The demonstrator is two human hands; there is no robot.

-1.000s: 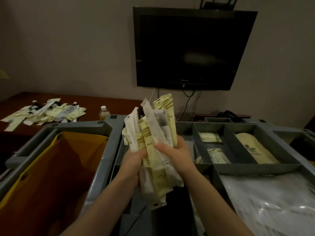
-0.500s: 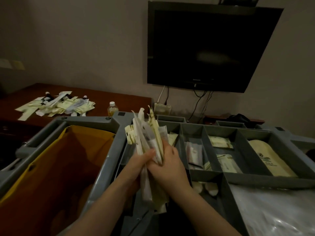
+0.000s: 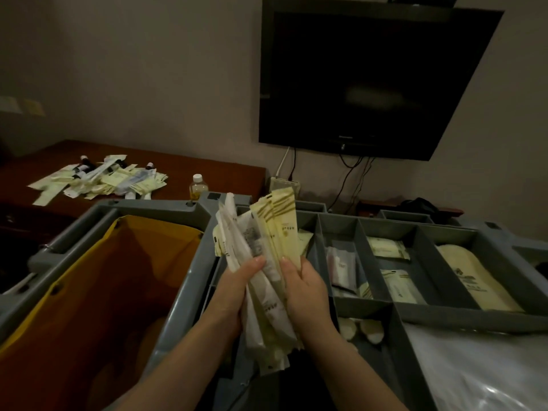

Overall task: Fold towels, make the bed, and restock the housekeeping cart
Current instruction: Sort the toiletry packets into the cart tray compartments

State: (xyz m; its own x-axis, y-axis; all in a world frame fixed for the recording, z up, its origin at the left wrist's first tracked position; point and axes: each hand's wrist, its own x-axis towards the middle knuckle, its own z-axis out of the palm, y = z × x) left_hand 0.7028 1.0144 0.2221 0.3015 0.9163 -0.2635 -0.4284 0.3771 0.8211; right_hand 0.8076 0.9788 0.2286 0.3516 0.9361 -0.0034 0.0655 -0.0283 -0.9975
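A person's left hand (image 3: 234,295) and right hand (image 3: 308,295) clasp a bundle of packets (image 3: 267,241) from either side. The fingers of both curl round its lower half and the thumbs press in toward each other across the near face. The cream and white sachets stand upright and fan out loosely at the top.

The bundle is held above the grey housekeeping cart (image 3: 166,209), over the leftmost slot of its divided top tray. In the slots to the right lie more sachets (image 3: 385,247), and a long cream pouch (image 3: 474,280) fills the far compartment. Clear plastic sheeting (image 3: 474,366) covers the cart's near right corner. To the left, a yellow bag (image 3: 118,277) hangs open in the cart's frame.

Behind the cart, a dark wooden desk (image 3: 213,173) carries a scattered pile of packets and small bottles (image 3: 100,179). A single capped bottle (image 3: 198,186) stands apart near the desk's right end. A black television (image 3: 370,78) is mounted on the wall above, with cables trailing beneath it.
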